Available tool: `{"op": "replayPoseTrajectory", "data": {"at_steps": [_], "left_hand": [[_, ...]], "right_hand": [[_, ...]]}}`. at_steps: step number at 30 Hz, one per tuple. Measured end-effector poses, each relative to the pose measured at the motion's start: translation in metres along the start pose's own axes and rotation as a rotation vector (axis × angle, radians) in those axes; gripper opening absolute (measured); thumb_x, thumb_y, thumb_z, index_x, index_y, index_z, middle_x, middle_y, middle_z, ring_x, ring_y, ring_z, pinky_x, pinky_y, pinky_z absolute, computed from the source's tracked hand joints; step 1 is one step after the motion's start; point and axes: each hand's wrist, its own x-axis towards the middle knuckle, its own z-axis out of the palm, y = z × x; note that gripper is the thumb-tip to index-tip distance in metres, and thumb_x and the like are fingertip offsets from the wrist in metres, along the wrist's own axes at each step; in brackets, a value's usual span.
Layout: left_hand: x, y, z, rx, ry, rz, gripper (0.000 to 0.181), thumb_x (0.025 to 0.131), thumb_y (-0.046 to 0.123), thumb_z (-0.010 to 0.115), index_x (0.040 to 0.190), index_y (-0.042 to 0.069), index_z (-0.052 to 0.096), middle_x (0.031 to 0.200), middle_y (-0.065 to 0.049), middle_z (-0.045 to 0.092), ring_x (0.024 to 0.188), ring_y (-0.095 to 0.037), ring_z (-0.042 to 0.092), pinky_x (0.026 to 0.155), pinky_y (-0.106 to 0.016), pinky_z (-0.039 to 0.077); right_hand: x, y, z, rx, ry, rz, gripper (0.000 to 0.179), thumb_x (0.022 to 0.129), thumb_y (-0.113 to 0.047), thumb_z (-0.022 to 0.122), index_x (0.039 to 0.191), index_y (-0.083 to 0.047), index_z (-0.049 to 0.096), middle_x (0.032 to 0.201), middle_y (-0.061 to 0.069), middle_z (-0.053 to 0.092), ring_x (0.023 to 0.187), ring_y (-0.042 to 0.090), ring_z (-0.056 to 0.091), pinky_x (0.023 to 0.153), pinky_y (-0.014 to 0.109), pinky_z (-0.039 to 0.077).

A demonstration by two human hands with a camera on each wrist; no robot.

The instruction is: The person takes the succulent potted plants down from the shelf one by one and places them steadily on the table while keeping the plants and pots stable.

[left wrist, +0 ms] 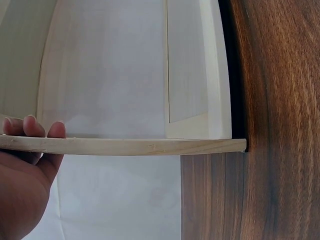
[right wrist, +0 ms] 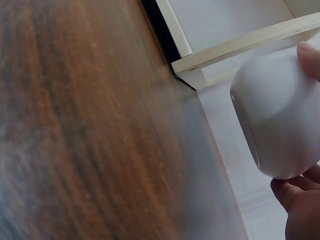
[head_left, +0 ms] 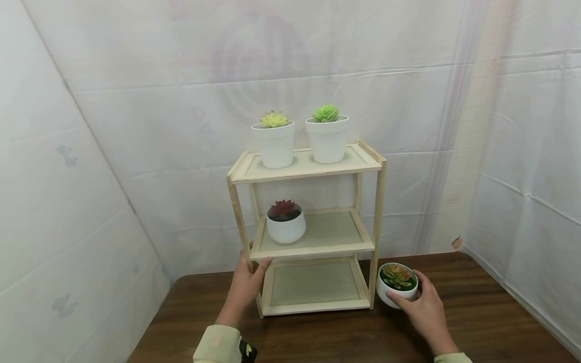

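My left hand [head_left: 247,282] grips the left front post of a pale wooden three-tier shelf [head_left: 313,250], just below the middle tier. In the left wrist view its fingertips [left wrist: 57,130] show on the inner side of the post [left wrist: 125,146]. At the shelf's lower right, my right hand [head_left: 425,308] holds a round white pot with an orange-green succulent [head_left: 398,277], thumb in front and fingers at the far right side. The underside of this white pot [right wrist: 275,115] shows in the right wrist view, the plant itself being hidden there.
Two tall white pots, one with a yellow-green succulent [head_left: 276,143], one with a bright green succulent [head_left: 328,138], stand on the top tier. A round pot with a red succulent [head_left: 286,224] sits left on the middle tier. The dark wooden table [head_left: 317,338] meets white cloth walls [head_left: 190,151].
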Motion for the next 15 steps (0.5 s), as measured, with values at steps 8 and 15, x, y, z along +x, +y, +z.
{"op": "replayPoseTrajectory", "data": {"at_steps": [8, 15], "left_hand": [[-0.0001, -0.0009, 0.0011, 0.01, 0.005, -0.009, 0.081, 0.091, 0.058, 0.056, 0.152, 0.017, 0.02, 0.15, -0.016, 0.041, 0.134, -0.033, 0.046, 0.105, -0.054, 0.042], [-0.0007, 0.0, 0.0001, 0.007, 0.003, -0.001, 0.079, 0.093, 0.055, 0.056, 0.152, 0.016, 0.02, 0.15, -0.017, 0.041, 0.132, -0.034, 0.049, 0.104, -0.055, 0.043]], "right_hand": [[0.0009, 0.0036, 0.0062, -0.009, -0.006, 0.026, 0.109, 0.07, -0.056, 0.081, 0.148, 0.0, 0.029, 0.14, 0.03, 0.039, 0.129, 0.047, 0.04, 0.1, 0.062, 0.039], [0.0031, 0.0073, 0.0102, -0.026, -0.042, 0.043, 0.114, 0.069, -0.059, 0.08, 0.149, 0.002, 0.026, 0.142, 0.031, 0.036, 0.13, 0.048, 0.038, 0.101, 0.063, 0.037]]}}
